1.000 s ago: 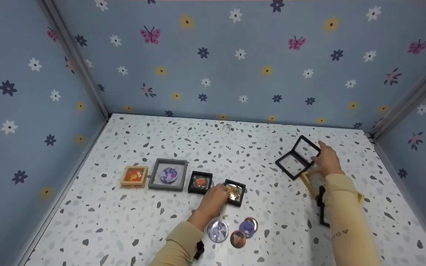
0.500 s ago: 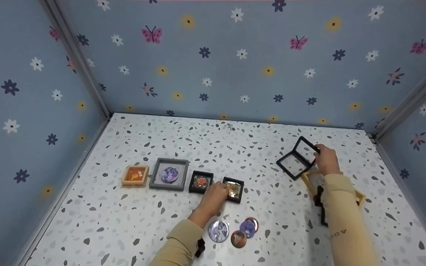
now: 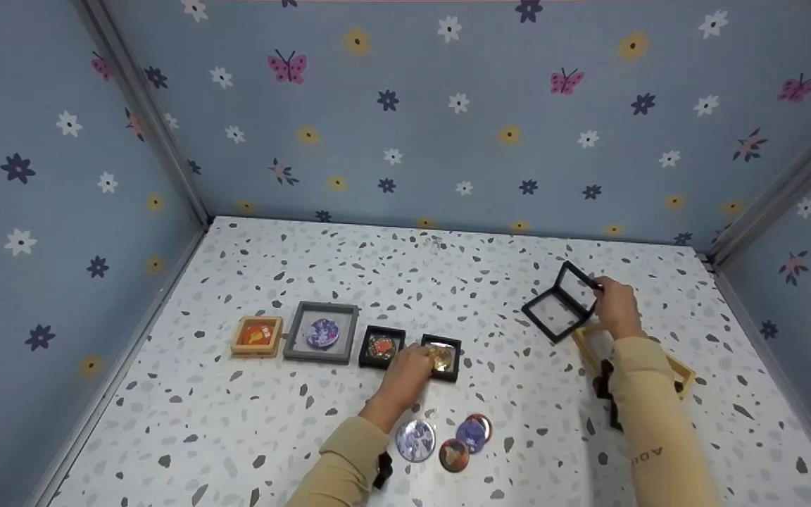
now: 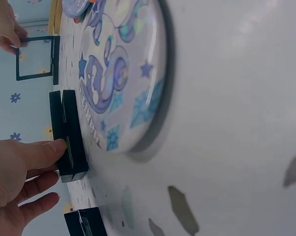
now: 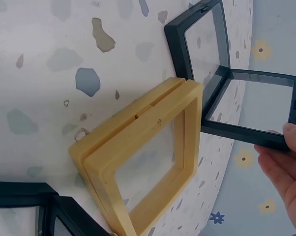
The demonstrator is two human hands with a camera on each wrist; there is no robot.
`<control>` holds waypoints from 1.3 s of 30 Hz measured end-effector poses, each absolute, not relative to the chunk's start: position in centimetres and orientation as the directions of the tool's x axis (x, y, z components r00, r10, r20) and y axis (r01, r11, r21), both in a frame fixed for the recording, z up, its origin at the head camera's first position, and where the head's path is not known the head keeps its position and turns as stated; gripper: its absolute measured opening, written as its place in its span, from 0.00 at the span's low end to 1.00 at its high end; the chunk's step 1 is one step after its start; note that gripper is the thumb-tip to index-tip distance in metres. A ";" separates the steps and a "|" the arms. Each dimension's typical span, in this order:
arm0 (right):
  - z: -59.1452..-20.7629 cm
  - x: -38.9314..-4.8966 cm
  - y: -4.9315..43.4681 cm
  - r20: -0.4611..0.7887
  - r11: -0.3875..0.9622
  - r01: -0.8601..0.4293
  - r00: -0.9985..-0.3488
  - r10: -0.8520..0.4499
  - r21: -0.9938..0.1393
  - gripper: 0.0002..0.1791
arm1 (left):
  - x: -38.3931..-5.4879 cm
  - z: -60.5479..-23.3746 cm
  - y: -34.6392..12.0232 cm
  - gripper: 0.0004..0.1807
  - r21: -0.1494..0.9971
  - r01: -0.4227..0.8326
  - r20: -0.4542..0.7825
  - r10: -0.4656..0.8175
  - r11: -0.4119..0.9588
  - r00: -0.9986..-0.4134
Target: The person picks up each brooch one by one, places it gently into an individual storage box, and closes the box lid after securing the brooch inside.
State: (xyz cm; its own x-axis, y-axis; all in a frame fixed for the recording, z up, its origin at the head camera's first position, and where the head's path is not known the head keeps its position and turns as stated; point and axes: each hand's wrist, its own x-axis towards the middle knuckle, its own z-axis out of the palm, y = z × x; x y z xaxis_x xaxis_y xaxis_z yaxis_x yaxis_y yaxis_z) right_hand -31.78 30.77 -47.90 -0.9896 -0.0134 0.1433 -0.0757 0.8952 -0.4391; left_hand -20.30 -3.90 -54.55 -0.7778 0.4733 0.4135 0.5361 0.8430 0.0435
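My left hand (image 3: 403,374) pinches the edge of a small black display frame (image 3: 451,371) that has a gold round piece inside. In the left wrist view its thumb presses on the side of this black case (image 4: 73,157), the other fingers spread below. At the right, my right hand (image 3: 619,310) grips the raised half of a hinged black frame (image 3: 552,315) by its corner. That frame stands unfolded, with clear film in both halves, as the right wrist view also shows. Beside it lies a yellow frame (image 5: 148,123), partly hidden under the right sleeve in the head view.
Left of my left hand stand a black frame with a red badge (image 3: 381,346), a grey frame with a purple badge (image 3: 322,332) and a light wooden-coloured frame (image 3: 256,336). Several loose round badges (image 3: 471,436) lie near the front. Another black frame (image 5: 20,194) sits under the right forearm.
My left hand has slid the small black frame slightly left, toward the red-badge one. My right hand has shifted slightly left, its fingers now closed on the raised half of the hinged frame.
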 end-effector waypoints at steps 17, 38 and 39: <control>-48.4 -30.7 29.0 0.208 0.872 -0.173 -0.975 -0.083 -0.459 0.15 | -19.9 -54.7 -3.9 0.07 0.110 0.485 0.430 0.398 0.868 -0.810; -49.2 -28.6 27.4 0.231 0.844 -0.240 -0.962 -0.143 -0.480 0.13 | -16.1 -53.5 -4.9 0.16 0.350 0.488 0.316 0.389 0.800 -0.865; -49.2 -28.5 27.3 0.247 0.840 -0.256 -0.957 -0.151 -0.478 0.12 | -15.8 -53.5 -5.0 0.16 0.359 0.496 0.316 0.397 0.791 -0.862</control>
State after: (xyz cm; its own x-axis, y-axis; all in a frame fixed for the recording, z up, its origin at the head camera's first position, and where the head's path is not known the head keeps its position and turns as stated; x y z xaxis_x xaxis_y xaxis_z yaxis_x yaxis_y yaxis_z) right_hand -28.51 27.31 -49.25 -0.9570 -0.1511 0.2474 -0.2562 0.8402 -0.4779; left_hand -15.84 -5.01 -53.51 -0.8619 0.3966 0.3161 0.4956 0.7907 0.3595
